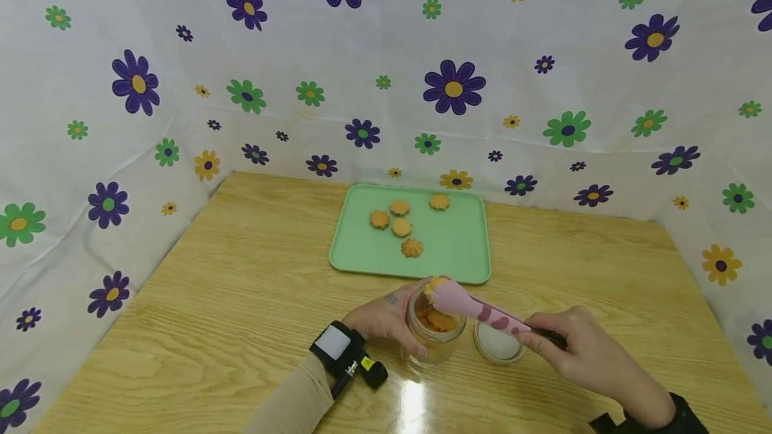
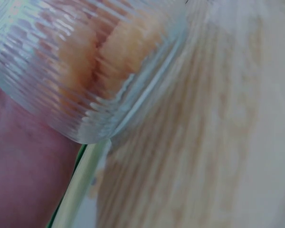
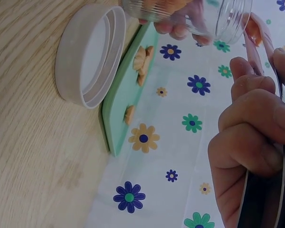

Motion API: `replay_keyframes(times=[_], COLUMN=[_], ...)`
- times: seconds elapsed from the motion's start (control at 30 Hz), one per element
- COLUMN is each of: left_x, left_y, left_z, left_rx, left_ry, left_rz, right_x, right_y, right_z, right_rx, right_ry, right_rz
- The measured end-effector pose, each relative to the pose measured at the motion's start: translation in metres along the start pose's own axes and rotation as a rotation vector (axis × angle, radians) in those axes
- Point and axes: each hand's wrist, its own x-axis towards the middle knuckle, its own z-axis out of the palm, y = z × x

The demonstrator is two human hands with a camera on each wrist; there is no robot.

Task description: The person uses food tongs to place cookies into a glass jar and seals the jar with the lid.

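My left hand (image 1: 389, 320) grips a ribbed glass jar (image 1: 439, 347) from its left side, thumb in front. Several cookies (image 1: 439, 319) lie inside the jar, and their blurred shapes show through the glass in the left wrist view. In my right hand (image 1: 579, 353) are pink tongs (image 1: 476, 305) with dark handles, fingers curled round them. Between the tong tips a flower-shaped cookie (image 1: 433, 286) is pinched, just over the jar's mouth. The right wrist view shows this cookie (image 3: 253, 32) partly hidden by the tongs, beside the jar's rim.
A green tray (image 1: 461, 246) with several flower-shaped cookies on it lies behind the jar. The round white lid (image 1: 499, 341) rests on the table (image 1: 253, 266) just right of the jar. A flower-patterned cloth (image 1: 392, 39) hangs along the back and sides.
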Motion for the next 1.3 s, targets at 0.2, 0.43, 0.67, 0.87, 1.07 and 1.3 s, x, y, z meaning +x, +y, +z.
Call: replay_keyframes(times=[0.2, 0.43, 0.67, 0.87, 1.07, 1.3], left_x=[0.000, 0.001, 0.000, -0.001, 0.001, 0.002], left_y=[0.000, 0.000, 0.002, 0.001, 0.001, 0.000], left_z=[-0.001, -0.002, -0.001, -0.002, -0.003, -0.003], left_rx=[0.008, -0.016, 0.029, 0.030, 0.004, -0.034], left_ry=[0.001, -0.005, 0.027, 0.031, 0.007, -0.015], left_rz=[0.014, 0.023, -0.014, -0.020, 0.003, 0.019], right_x=[-0.001, -0.002, -0.003, -0.002, -0.002, 0.000], right_y=[-0.001, 0.001, 0.001, 0.000, -0.002, -0.009], right_z=[-0.003, -0.004, -0.004, -0.004, -0.004, -0.004], right_rx=[0.013, 0.041, 0.065, 0.069, 0.057, 0.039], right_ry=[-0.030, -0.049, -0.056, -0.053, -0.049, -0.057], right_rz=[0.002, 0.000, 0.002, -0.007, -0.027, -0.007])
